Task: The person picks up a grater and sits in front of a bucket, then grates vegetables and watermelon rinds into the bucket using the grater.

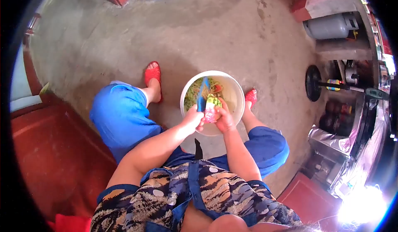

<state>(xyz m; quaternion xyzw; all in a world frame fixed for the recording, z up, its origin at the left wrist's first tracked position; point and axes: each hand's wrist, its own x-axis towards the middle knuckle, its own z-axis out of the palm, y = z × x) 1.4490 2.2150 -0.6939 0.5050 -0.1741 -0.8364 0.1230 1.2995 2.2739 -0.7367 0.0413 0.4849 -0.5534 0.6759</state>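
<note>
Scraps [192,94], stringy and green, lie inside the white bucket [237,99], with a small red bit among them, so some cutting or trimming looks done, and we seem to be partway along. Over the bucket's mouth, the right hand [225,118] is wrapped around a bumpy green piece [213,101], pink towards its lower end, and plenty of green shows on it, so that one looks unfinished. Just beside it, the left hand [193,119] grips a blue blade [201,101], pointing towards the bucket's far side; whether the edge touches the piece, I can't tell. How much is left beyond this piece isn't shown. Now for lettering: well off to the bucket's right, a container with a yellow label [333,85] stands out, its print too small to read. Farther out on that side, the grey gas cylinder [327,27] shows no readable brand, and the bucket's visible wall none either.
</note>
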